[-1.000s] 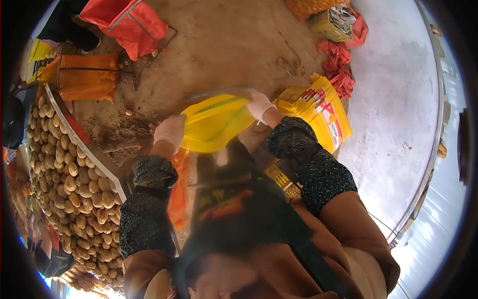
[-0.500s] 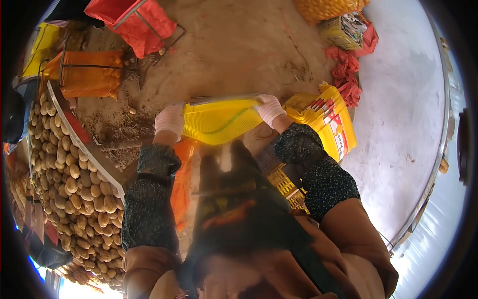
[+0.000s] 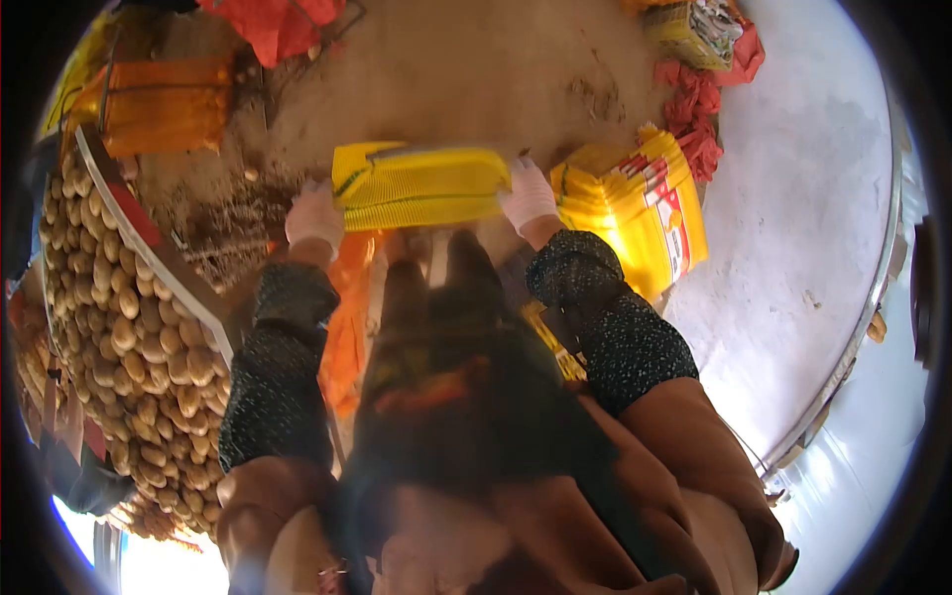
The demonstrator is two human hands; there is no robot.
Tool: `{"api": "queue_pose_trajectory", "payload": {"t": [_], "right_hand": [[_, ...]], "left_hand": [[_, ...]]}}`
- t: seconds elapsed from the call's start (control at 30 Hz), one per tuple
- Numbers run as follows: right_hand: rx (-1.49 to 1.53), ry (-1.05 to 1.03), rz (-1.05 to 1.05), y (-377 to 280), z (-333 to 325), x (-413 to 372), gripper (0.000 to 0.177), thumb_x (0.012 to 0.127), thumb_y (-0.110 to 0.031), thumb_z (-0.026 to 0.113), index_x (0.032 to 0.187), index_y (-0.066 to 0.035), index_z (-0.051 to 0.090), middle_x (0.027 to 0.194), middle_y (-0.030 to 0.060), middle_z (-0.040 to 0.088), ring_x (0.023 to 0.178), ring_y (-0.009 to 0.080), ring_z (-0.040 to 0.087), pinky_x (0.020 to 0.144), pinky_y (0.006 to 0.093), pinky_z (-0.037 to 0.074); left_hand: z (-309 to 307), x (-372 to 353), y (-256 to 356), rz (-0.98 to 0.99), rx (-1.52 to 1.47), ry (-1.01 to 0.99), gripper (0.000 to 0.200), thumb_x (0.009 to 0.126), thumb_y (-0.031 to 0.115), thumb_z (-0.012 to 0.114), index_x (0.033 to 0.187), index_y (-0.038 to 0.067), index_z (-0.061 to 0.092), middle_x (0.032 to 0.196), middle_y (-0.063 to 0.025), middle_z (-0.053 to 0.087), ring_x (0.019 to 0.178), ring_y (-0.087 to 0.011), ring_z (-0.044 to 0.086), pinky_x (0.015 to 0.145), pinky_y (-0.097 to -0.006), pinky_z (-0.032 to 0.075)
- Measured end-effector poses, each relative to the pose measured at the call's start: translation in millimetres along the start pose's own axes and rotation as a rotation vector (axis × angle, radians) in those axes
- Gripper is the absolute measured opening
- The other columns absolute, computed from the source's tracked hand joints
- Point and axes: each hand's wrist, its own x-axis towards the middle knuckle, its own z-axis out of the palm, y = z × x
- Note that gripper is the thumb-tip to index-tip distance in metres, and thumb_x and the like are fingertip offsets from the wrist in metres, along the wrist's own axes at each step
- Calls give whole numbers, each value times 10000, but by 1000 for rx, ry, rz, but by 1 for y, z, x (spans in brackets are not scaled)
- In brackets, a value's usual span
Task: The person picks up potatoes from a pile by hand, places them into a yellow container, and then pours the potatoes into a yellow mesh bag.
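Note:
A yellow mesh bag [image 3: 421,193] is stretched wide between my two gloved hands, in front of my legs. My left hand [image 3: 315,214] closes on the bag's left end. At the right end, my right hand [image 3: 529,196] grips the bag's edge. A thin dark bar runs along the far side of the bag's mouth; part of it is blurred. Just beyond my right hand lies a pile of yellow printed bags [image 3: 635,213]. Below the held bag, an orange bag [image 3: 349,327] hangs or lies beside my left leg.
A large heap of potatoes [image 3: 149,357] lies at left behind a metal-edged board [image 3: 149,238]. An orange bag on a frame [image 3: 164,104] and a red bag [image 3: 278,25] stand at far left. At the far right are a crate [image 3: 684,38] and crumpled red bags [image 3: 694,109].
Both hands have moved slightly left and up in view with the yellow mesh bag. Its sagging lower edge now looks straighter, and more of its left side shows. The whole view has shifted.

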Motion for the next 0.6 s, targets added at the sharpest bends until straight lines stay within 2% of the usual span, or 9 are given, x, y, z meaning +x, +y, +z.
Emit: {"api": "queue_pose_trajectory", "payload": {"t": [0.03, 0.07, 0.1, 0.13, 0.27, 0.33, 0.47, 0.57, 0.6], "right_hand": [[-9, -9, 44, -6, 3, -13, 590, 785, -172, 713, 1331, -80, 511, 1254, 194, 565, 1165, 394, 544, 975, 459, 479], [-20, -11, 84, -13, 6, -23, 627, 773, -177, 726, 1349, -80, 496, 1271, 195, 560, 1180, 394, 539, 984, 454, 476], [-32, -10, 124, -17, 8, -32, 666, 762, -182, 738, 1367, -79, 481, 1288, 197, 554, 1194, 393, 534, 993, 449, 473], [10, -3, 152, -17, 16, -41, 780, 726, -209, 771, 1418, -79, 436, 1344, 206, 524, 1242, 388, 511, 1025, 438, 459], [135, -181, 431, -54, 2, -76, 827, 719, -254, 762, 1439, -43, 414, 1370, 235, 513, 1259, 390, 510, 1030, 423, 454], [132, -273, 528, -65, -1, -85, 830, 717, -283, 754, 1432, -26, 422, 1370, 242, 520, 1254, 389, 521, 1031, 416, 451], [145, -322, 484, -59, -2, -104, 812, 730, -322, 736, 1414, 2, 441, 1351, 260, 541, 1240, 384, 540, 1029, 405, 448], [154, -369, 468, -61, -13, -119, 791, 743, -347, 726, 1398, 5, 455, 1335, 276, 547, 1238, 394, 539, 1031, 408, 441], [146, -392, 464, -63, -14, -124, 787, 748, -355, 721, 1394, 9, 456, 1332, 280, 546, 1239, 399, 535, 1032, 409, 440]], "left_hand": [[-12, -12, 1, -43, -6, 10, 355, 926, 267, 608, 1218, 71, 560, 1281, -143, 568, 1170, -360, 579, 949, -444, 498], [-11, -19, -1, -114, -2, -44, 450, 917, 352, 632, 1258, 67, 560, 1309, -158, 575, 1227, -348, 546, 967, -445, 484], [-6, -26, -6, -119, -18, -101, 459, 917, 361, 626, 1265, 68, 566, 1308, -162, 584, 1225, -347, 550, 967, -446, 481], [1, -34, -13, -124, -36, -157, 468, 917, 370, 619, 1273, 70, 571, 1307, -165, 593, 1223, -347, 554, 966, -447, 478], [-14, -67, -13, -213, -212, -443, 509, 895, 412, 610, 1261, 59, 606, 1255, -185, 638, 1197, -352, 575, 959, -446, 469], [-18, -79, -10, -266, -200, -404, 497, 881, 402, 599, 1230, 49, 620, 1228, -193, 646, 1171, -367, 584, 954, -445, 467], [-2, -91, -22, -238, -211, -397, 494, 853, 403, 572, 1188, 46, 640, 1205, -210, 644, 1139, -391, 588, 949, -453, 464], [18, -105, -35, -145, -283, -335, 470, 844, 404, 552, 1130, 47, 657, 1184, -227, 645, 1117, -406, 593, 944, -461, 464], [24, -110, -39, -193, -299, -315, 444, 849, 410, 550, 1075, 46, 669, 1159, -236, 649, 1107, -414, 595, 939, -459, 466]]}}
